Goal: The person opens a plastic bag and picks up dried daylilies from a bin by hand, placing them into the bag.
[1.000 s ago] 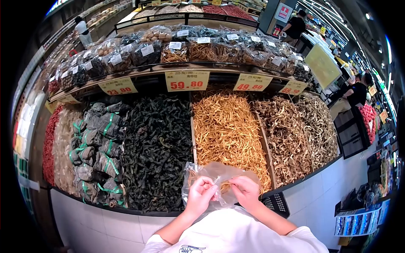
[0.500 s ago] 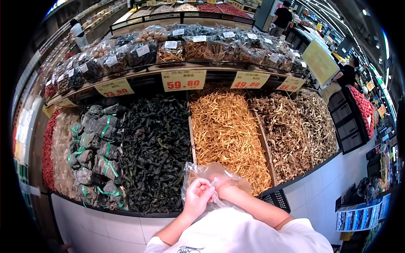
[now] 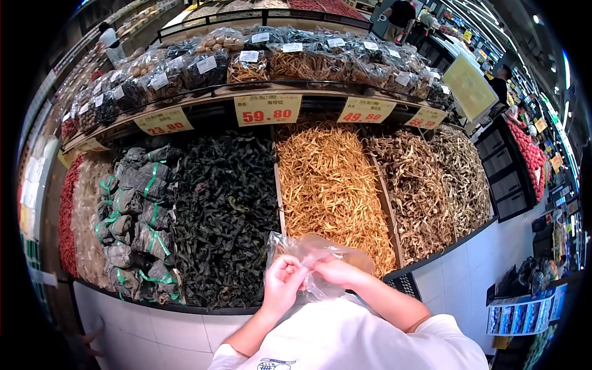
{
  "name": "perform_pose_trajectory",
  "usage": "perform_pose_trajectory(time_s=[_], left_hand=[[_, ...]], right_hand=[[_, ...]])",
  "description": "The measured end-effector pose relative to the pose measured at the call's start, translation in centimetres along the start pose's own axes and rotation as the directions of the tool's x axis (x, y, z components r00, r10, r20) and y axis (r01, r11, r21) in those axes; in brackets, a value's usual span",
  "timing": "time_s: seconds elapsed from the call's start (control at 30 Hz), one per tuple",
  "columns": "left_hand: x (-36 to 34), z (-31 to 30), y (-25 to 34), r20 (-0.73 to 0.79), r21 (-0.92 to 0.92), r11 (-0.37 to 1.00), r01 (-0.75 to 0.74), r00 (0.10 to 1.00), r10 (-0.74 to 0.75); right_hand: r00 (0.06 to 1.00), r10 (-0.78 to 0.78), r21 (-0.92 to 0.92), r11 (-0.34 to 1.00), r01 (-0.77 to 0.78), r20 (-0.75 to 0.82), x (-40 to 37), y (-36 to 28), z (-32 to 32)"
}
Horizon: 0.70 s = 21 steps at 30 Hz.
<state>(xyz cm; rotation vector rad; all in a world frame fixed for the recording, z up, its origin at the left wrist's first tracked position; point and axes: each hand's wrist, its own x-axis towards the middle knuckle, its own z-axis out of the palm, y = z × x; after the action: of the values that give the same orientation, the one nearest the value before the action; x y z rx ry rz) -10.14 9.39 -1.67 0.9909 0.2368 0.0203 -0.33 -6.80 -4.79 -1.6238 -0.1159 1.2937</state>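
Note:
A clear plastic bag (image 3: pixel 354 254) is spread at the front edge of the bins. My left hand (image 3: pixel 283 285) pinches its near edge between thumb and bent fingers. Close beside it, my right hand (image 3: pixel 328 270) has its fingers closed on the plastic too, partly covered by the film. Whether anything lies inside the bag I cannot make out. Just beyond is a bin of thin golden dried strips (image 3: pixel 330 185); dark dried seaweed (image 3: pixel 225 228) fills the bin to the left.
Brown dried strips (image 3: pixel 410 191) lie to the right, bundles tied with green bands (image 3: pixel 145 216) to the left. A price sign (image 3: pixel 268 110) hangs under a shelf of packaged goods (image 3: pixel 287 61). A person in black (image 3: pixel 401 15) stands at the back; another person (image 3: pixel 499 83) is at the right.
My right hand has drawn back toward my left hand; before, it was deeper behind the plastic. The bag has shifted slightly. My head view has moved a little.

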Motion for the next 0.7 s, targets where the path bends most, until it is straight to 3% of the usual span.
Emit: perform_pose_trajectory(time_s=[0.13, 0.2, 0.23, 0.3, 0.33, 0.4, 0.53, 0.6, 0.67, 0.7], left_hand=[[0.0, 0.0, -0.1, -0.006, 0.003, 1.000, -0.020, 1.000, 0.020], [-0.1, 0.1, -0.1, -0.011, 0.009, 1.000, -0.018, 1.000, 0.019], [-0.1, 0.2, 0.0, -0.029, 0.026, 0.999, -0.021, 0.999, 0.022], [-0.1, 0.3, -0.1, -0.041, 0.044, 0.999, -0.019, 0.999, 0.021], [-0.1, 0.4, -0.2, -0.049, 0.042, 0.999, -0.023, 0.999, 0.025], [-0.1, 0.4, -0.3, -0.056, 0.042, 0.999, -0.024, 0.998, 0.027], [-0.2, 0.1, -0.6, -0.063, 0.016, 0.999, -0.044, 0.997, 0.045], [-0.3, 0.0, -0.8, -0.060, -0.006, 0.999, -0.048, 0.997, 0.047], [-0.3, 0.2, -0.8, -0.108, -0.002, 1.000, -0.028, 0.994, 0.027], [-0.3, 0.3, -0.8, -0.105, -0.001, 1.000, -0.028, 0.994, 0.028]], right_hand=[[0.983, -0.169, -0.081, 0.983, 0.163, -0.066, -2.0, -0.3, 1.3], [0.908, -0.373, -0.174, 0.923, 0.342, -0.193, -1.8, 1.3, 1.3], [0.908, -0.371, -0.170, 0.924, 0.341, -0.195, -2.1, 1.3, 1.1], [0.918, -0.343, -0.580, 0.796, 0.173, -0.198, -3.4, 0.7, 0.2], [0.918, -0.342, -0.577, 0.799, 0.171, -0.201, -4.0, 0.2, 0.0], [0.943, -0.331, -0.469, 0.828, 0.307, 0.034, -5.4, -0.9, -0.4], [0.900, -0.412, -0.295, 0.850, 0.435, 0.140, -8.8, -3.6, -1.0], [0.880, -0.472, -0.291, 0.837, 0.464, 0.048, -10.7, -6.0, -2.1], [0.797, -0.578, -0.114, 0.816, 0.566, -0.177, -10.7, -6.2, -3.8], [0.742, -0.599, -0.236, 0.800, 0.551, -0.300, -10.3, -6.5, -4.7]])
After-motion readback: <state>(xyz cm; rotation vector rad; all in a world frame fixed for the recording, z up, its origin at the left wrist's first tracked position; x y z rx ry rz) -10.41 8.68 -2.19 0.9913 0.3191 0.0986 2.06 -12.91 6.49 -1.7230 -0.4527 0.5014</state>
